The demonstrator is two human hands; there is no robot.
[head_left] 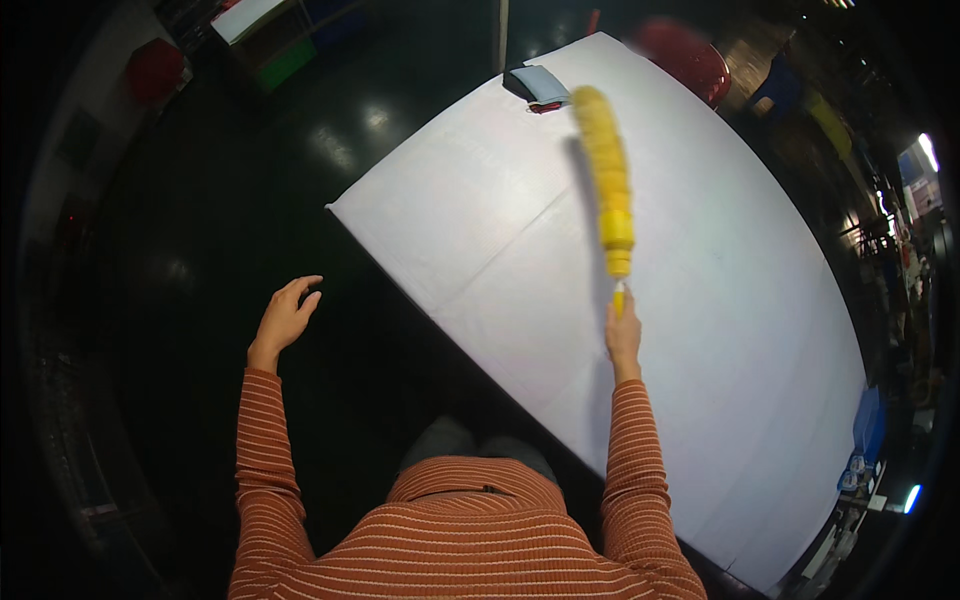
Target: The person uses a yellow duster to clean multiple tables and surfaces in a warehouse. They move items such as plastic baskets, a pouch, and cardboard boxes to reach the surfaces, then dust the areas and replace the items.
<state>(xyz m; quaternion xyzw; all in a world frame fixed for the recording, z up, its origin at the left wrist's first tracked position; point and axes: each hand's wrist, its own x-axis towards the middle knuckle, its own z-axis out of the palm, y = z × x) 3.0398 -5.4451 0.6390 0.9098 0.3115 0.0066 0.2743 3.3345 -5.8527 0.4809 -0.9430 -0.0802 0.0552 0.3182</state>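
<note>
A yellow duster [604, 165] with a long fluffy head points away from me over the white-covered table [500, 220]. My right hand [624, 335] is closed round its thin handle. The fluffy head casts a shadow on the cover; whether it touches the surface I cannot tell. Off the table's left edge, my left hand [288, 318] hangs in the air with its fingers slightly curled and apart, holding nothing. Near the duster's tip, a small pile of folded grey-blue, black and red cloth [541, 87] lies by the table's far edge.
The dark floor [200, 230] spreads to the left of the table. A red rounded object [690, 62] stands beyond the far right edge. Something blue [868, 425] sits at the right edge. A metal pole [502, 30] rises behind the table.
</note>
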